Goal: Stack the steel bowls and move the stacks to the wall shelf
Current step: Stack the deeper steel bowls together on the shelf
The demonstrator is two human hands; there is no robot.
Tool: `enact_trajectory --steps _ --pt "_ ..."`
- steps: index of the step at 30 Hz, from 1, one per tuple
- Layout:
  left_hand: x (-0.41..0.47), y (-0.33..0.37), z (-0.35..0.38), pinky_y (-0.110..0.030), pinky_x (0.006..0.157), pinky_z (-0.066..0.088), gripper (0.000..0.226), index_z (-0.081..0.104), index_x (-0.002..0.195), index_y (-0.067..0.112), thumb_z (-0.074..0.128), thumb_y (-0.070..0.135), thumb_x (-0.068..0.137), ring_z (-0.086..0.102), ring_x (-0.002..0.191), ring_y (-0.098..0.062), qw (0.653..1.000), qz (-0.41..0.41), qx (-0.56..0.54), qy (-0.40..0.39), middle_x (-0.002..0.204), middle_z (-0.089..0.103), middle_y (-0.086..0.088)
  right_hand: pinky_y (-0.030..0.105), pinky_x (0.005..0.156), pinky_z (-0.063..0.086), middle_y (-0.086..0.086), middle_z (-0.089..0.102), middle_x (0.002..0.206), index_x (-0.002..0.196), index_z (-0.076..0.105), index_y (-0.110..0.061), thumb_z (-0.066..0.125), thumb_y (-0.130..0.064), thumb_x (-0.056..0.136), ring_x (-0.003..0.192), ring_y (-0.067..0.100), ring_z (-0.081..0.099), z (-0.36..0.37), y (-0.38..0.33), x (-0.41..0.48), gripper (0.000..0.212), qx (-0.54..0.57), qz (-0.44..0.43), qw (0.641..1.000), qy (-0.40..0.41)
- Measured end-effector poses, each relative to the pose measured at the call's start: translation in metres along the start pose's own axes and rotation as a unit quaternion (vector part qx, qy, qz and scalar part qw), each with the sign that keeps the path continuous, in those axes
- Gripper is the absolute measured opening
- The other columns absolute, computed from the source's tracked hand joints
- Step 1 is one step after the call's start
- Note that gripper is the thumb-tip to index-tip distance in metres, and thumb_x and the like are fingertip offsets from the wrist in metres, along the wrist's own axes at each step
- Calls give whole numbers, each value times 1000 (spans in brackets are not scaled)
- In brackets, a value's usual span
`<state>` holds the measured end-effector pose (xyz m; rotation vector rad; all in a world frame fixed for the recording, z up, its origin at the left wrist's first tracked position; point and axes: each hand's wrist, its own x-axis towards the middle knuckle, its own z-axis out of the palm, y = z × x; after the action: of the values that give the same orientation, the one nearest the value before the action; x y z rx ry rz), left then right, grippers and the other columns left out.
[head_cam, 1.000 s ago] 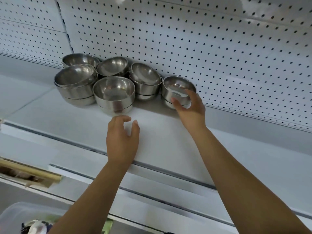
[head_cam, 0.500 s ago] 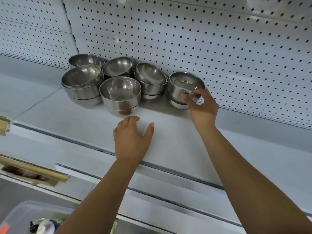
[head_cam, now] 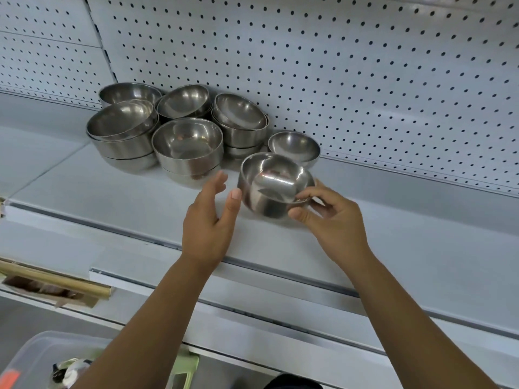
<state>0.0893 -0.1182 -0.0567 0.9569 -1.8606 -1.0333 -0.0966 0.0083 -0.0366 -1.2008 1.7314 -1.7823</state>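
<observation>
My right hand [head_cam: 331, 217] pinches the rim of a steel bowl [head_cam: 269, 189] and holds it tilted just above the white wall shelf [head_cam: 140, 203]. My left hand [head_cam: 210, 220] is open beside it, thumb tip close to the bowl's left wall. A single steel bowl [head_cam: 295, 146] sits behind the held one, near the pegboard. Several stacks of steel bowls [head_cam: 185, 147] crowd the shelf's back left, with a tilted stack [head_cam: 241, 122] leaning against the pegboard.
White pegboard [head_cam: 337, 66] backs the shelf. A lower shelf edge [head_cam: 252, 299] runs below. A cardboard box with wooden sticks [head_cam: 53, 282] sits at lower left, and a clear plastic bin [head_cam: 36, 357] stands at the bottom left.
My right hand lifted the top bowl off the rightmost stack and drew it forward, leaving one bowl behind. My left hand rose off the shelf towards the held bowl.
</observation>
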Motion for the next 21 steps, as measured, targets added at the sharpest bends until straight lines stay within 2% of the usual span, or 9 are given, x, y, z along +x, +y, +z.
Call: enact_trajectory --steps 4,7,9,10,11,14,17,19,21 --pt "1 -1 0 -41 109 48 64 46 148 34 39 71 96 54 130 -2 1000 21 -1 -10 138 61 18 14 102 47 -21 75 107 90 78 -22 92 -27 60 112 0 67 3 10 -7 33 0 15 998 -60" --pt "-1 3 0 -32 93 55 49 52 137 37 38 65 99 63 103 7 999 39 4 -8 106 69 25 15 105 46 -23 72 116 94 78 -15 93 -11 66 120 -4 63 3 16 -2 32 -8 21 996 -88" --pt "-2 5 1 -40 86 57 50 49 139 40 38 66 98 65 90 -4 999 38 3 -5 93 71 8 17 107 46 -28 71 118 95 78 -18 93 -16 64 122 -6 62 2 17 4 35 -6 28 994 -104" --pt "-3 6 1 -43 86 58 50 48 139 42 39 68 97 66 91 -11 999 36 3 -5 91 71 4 19 108 46 -30 70 118 97 78 -21 93 -22 63 122 -6 61 1 16 7 37 -5 32 993 -114" --pt "-3 5 1 -39 86 58 50 46 140 47 40 69 96 67 95 -11 999 34 2 -7 93 70 10 21 109 46 -31 69 118 98 78 -24 92 -27 62 122 -6 61 1 16 10 39 -6 32 992 -125" --pt "-4 11 -1 -9 85 49 45 35 133 63 48 67 91 64 106 10 999 39 -2 -22 109 65 40 26 111 48 -23 69 125 103 77 -32 91 -34 64 124 -1 62 0 16 21 42 -34 22 986 -164" --pt "-4 15 -4 -4 89 44 69 26 143 53 62 62 86 58 114 17 997 54 -8 -47 119 56 49 31 113 47 -10 67 135 110 76 -34 90 -39 67 126 4 62 -4 13 33 46 -57 29 976 -208" --pt "-2 12 -4 -2 92 42 89 23 153 42 72 63 82 54 116 20 997 59 5 -55 122 51 52 32 115 46 -14 68 132 117 74 -35 88 -45 68 128 3 60 -9 11 42 52 -81 26 966 -245" --pt "-2 9 -3 -4 93 44 95 26 153 37 78 60 77 54 117 18 997 51 5 -56 124 53 48 32 116 44 -17 67 134 121 71 -43 86 -54 68 132 2 57 -14 9 50 56 -87 32 958 -271"
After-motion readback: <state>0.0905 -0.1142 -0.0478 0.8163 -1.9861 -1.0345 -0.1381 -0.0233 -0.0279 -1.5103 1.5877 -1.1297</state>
